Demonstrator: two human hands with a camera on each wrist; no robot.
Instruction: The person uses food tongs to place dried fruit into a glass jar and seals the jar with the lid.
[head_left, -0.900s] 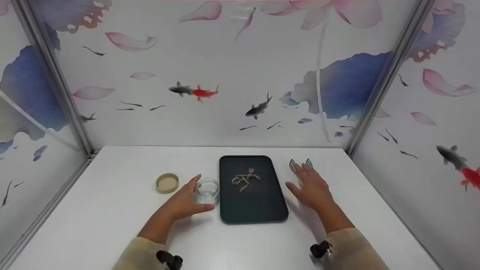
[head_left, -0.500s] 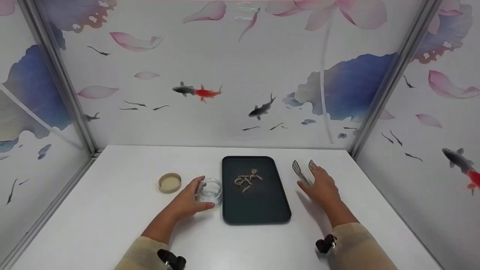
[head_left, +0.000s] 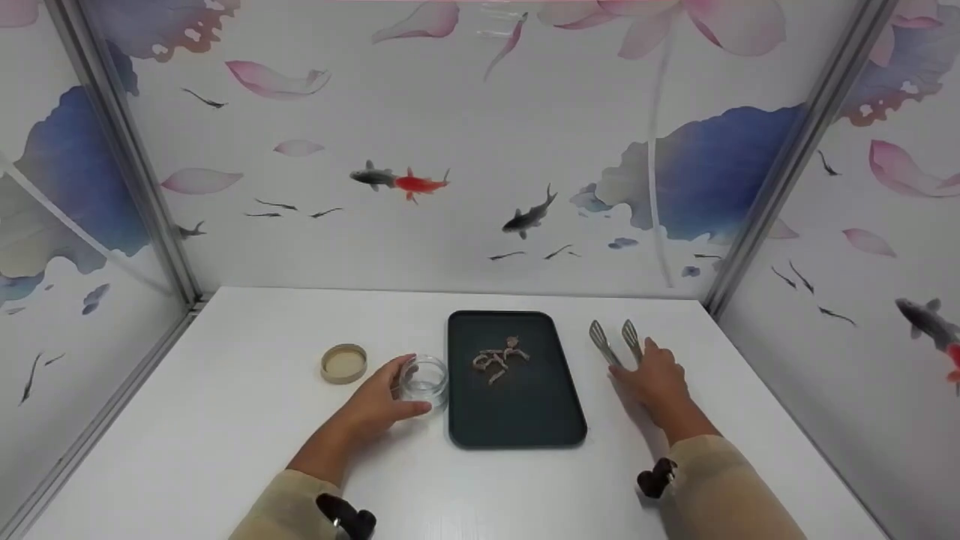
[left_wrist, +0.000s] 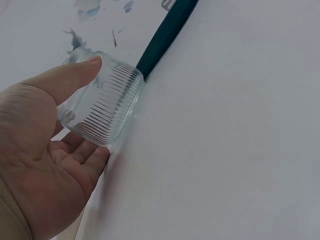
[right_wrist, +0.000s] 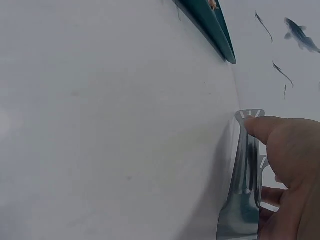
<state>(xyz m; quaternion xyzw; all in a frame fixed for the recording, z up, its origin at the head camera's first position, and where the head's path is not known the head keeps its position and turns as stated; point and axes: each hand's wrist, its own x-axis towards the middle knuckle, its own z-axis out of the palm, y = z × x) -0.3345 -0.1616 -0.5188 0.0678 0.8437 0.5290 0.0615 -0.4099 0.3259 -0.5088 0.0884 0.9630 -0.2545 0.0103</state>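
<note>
The left hand (head_left: 377, 405) curves thumb and fingers round a clear glass jar (head_left: 424, 382), at nine o'clock from the dark green tray (head_left: 517, 416). A tan lid (head_left: 344, 364) lies between nine and ten o'clock from the jar. The right hand (head_left: 660, 381) grips metal tongs (head_left: 606, 349) right of the tray, toward three o'clock. Brown pieces (head_left: 493, 352) lie on the tray.

Saw a clear glass jar (head_left: 424, 384), ribbed, uncovered and upright, just beside the dark tray (head_left: 517, 420); saw silver metal tongs (right_wrist: 244, 175), slotted tips spread apart and pointing away, on the tray's other side.
</note>
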